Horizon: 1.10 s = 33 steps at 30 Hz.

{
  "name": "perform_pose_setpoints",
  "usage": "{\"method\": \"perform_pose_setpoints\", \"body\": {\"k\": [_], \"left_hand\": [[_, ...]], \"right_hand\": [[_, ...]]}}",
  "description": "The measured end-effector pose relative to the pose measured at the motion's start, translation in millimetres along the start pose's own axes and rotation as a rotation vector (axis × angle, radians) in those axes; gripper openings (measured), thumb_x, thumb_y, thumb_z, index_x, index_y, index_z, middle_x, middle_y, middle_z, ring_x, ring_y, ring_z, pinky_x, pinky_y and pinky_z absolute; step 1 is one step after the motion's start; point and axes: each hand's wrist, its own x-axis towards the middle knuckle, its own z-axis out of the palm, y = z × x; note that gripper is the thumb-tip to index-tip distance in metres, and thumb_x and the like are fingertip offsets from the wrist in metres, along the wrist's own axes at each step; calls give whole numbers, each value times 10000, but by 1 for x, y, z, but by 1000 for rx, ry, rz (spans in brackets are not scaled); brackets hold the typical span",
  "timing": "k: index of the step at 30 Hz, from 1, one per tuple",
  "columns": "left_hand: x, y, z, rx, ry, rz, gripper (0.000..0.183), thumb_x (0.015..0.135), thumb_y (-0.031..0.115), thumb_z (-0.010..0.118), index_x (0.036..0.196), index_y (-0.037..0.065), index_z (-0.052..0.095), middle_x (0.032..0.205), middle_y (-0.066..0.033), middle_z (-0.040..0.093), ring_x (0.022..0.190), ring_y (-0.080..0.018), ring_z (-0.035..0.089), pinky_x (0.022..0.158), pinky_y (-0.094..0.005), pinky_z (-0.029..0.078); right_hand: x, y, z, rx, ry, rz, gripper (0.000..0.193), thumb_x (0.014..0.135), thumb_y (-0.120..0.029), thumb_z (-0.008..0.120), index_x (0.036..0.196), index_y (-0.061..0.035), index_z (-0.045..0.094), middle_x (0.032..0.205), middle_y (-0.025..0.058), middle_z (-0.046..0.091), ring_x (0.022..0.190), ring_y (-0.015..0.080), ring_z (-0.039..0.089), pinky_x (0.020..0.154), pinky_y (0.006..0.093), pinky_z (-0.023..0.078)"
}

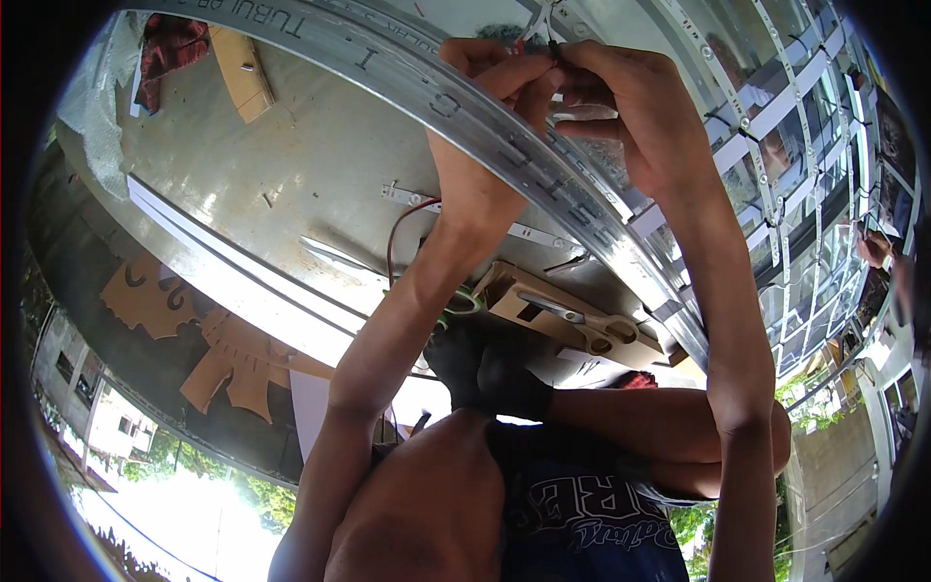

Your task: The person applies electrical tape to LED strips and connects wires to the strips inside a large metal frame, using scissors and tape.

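Observation:
Beyond a long metal bar (388, 78), the fingertips of my two hands meet at the top of the view. My left hand (504, 76) is closed in a pinch on thin wires (554, 46); the bar crosses in front of its wrist. Against it, my right hand (635, 107) pinches the same wires with thumb and forefinger, its other fingers partly curled. A red wire end and a dark one show at the fingertips, near white leads. The exact joint between the fingers is hidden. White strips with small LEDs (706, 50) run across the frame beside my right hand.
Below my forearms lie large scissors (567, 312) on a cardboard box (499, 289), and green-handled scissors (463, 303). Cardboard (242, 78), dark red cloth (173, 53) and bubble wrap (92, 126) are at upper left. Brown cutouts (233, 369) lie lower left. Another person's hand (876, 248) shows far right.

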Motion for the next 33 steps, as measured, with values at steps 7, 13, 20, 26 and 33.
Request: {"method": "perform_pose_setpoints", "body": {"k": [7, 13, 20, 26, 33], "left_hand": [[0, 0, 3, -32, -9, -16, 95, 803, -1, 698, 888, 39, 685, 964, -82, 489, 741, -139, 573, 594, -259, 481], [-1, -1, 2, -39, -39, -55, 86, 805, 6, 701, 883, 38, 684, 976, -84, 481, 766, -143, 567, 601, -265, 484], [-1, -1, 2, -43, -13, -63, 90, 803, 6, 703, 884, 37, 680, 978, -89, 482, 778, -143, 570, 595, -255, 487], [-1, 0, 0, -46, -8, -64, 109, 784, 11, 726, 876, 43, 678, 972, -86, 482, 753, -140, 567, 576, -252, 487], [0, 0, 0, 10, -27, -22, 143, 754, -15, 743, 862, 42, 669, 962, -78, 490, 742, -144, 569, 590, -266, 477]], "right_hand": [[3, 0, -1, 95, 2, 151, 251, 913, -227, 557, 978, -5, 653, 844, 42, 654, 741, 116, 647, 644, 295, 594], [3, 3, -1, 156, -14, 178, 248, 920, -210, 556, 1018, -1, 645, 878, 44, 647, 750, 109, 648, 631, 290, 607], [1, 6, 0, 158, -42, 104, 273, 927, -215, 552, 1043, 14, 645, 847, 52, 655, 725, 114, 672, 593, 257, 605], [2, -1, 0, -68, 29, 125, 308, 889, -269, 620, 950, 27, 675, 703, 45, 633, 587, 116, 648, 536, 227, 571], [-8, -22, 5, -611, 268, -205, 318, 852, -298, 682, 896, 16, 705, 652, 45, 628, 571, 97, 619, 529, 228, 535]]}}
